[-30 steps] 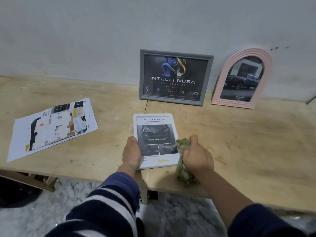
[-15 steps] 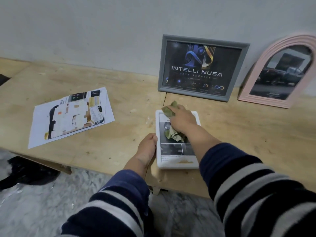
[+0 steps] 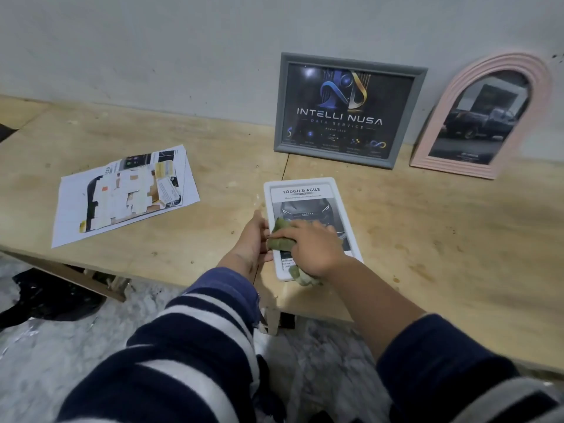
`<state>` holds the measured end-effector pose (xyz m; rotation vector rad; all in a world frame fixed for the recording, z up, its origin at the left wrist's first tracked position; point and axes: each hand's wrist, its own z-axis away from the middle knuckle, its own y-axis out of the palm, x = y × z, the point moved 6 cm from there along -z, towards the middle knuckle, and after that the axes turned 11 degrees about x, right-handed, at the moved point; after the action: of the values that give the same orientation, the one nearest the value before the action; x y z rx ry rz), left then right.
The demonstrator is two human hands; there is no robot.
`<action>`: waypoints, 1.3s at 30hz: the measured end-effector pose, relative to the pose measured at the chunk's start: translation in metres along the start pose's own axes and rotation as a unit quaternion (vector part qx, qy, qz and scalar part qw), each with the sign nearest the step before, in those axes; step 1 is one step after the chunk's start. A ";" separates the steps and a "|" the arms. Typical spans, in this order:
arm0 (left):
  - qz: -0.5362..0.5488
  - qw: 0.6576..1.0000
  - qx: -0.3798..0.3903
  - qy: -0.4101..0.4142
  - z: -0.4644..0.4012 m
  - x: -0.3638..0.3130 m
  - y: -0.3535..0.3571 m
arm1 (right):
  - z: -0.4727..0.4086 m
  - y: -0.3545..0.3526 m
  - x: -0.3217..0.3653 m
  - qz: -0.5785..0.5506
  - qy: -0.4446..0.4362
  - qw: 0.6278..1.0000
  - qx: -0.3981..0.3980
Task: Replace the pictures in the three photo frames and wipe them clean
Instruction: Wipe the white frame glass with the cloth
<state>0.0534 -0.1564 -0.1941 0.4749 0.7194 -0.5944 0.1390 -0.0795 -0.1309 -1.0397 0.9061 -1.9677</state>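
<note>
Since half a second ago the right hand [image 3: 314, 248] has slid the green cloth [image 3: 282, 239] back from the far end of the white frame [image 3: 305, 190] toward its middle and near part, so the printed heading "TOUGH & AGILE" at the top of the picture shows again. The white frame lies flat on the desk [image 3: 442, 239], close to the near edge, its picture of a dark car facing up. The right grip is closed over the bunched cloth, pressing it onto the glass; one tail of the cloth hangs out under the heel of the hand at the frame's near end. The left hand [image 3: 253, 239] rests against the frame's left edge, fingers laid along the rim, its grip loose rather than curled round anything. Both forearms wear dark blue sleeves with pale stripes. Behind the white frame, the grey frame [image 3: 282, 111] with the "INTELLI NUSA" print stands leaning on the wall [image 3: 152, 50], and just to its right the pink arched frame [image 3: 457, 87] with a photo of a dark pickup leans the same way. To the left, well apart from the frames, a few loose printed sheets [image 3: 122, 196] lie overlapped on the desk.
</note>
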 end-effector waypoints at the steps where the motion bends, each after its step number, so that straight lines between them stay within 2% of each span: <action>1: -0.024 1.000 0.002 -0.001 0.002 -0.003 0.001 | 0.006 0.002 0.000 0.015 -0.004 1.000 0.001; 4: -0.099 0.995 -0.018 0.027 0.005 -0.010 0.004 | 0.024 0.011 0.002 0.059 -0.024 0.998 0.006; 7: -0.115 0.988 -0.074 0.066 0.006 -0.006 0.003 | 0.042 0.025 0.001 0.078 -0.049 0.996 -0.020; 12: -0.246 0.955 -0.130 0.100 0.015 -0.011 0.008 | 0.057 0.030 -0.009 0.067 -0.046 0.995 -0.049; 19: -0.251 0.952 -0.141 0.104 0.011 -0.007 0.009 | 0.066 0.026 -0.046 0.021 0.009 0.998 -0.052; 22: -0.241 0.953 -0.149 0.106 0.008 -0.004 0.007 | 0.069 0.021 -0.062 0.035 0.035 0.997 -0.066; 28: -0.238 0.954 -0.153 0.102 0.004 -0.002 0.007 | 0.085 0.036 -0.090 0.014 0.060 0.986 -0.152; 31: -0.243 0.953 -0.146 0.104 0.002 -0.001 0.008 | 0.098 0.051 -0.097 0.028 0.090 0.982 -0.162; 35: -0.173 0.962 -0.172 0.120 0.007 -0.004 0.006 | 0.120 0.050 -0.120 -0.002 0.067 0.978 -0.195; 39: -0.120 0.961 -0.190 0.162 0.024 -0.013 0.003 | 0.126 0.043 -0.123 -0.035 0.096 0.983 -0.151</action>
<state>0.0585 -0.1643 -0.1683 0.1248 1.1885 -0.5918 0.3113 -0.0290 -0.1569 -1.0718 1.3217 -2.0563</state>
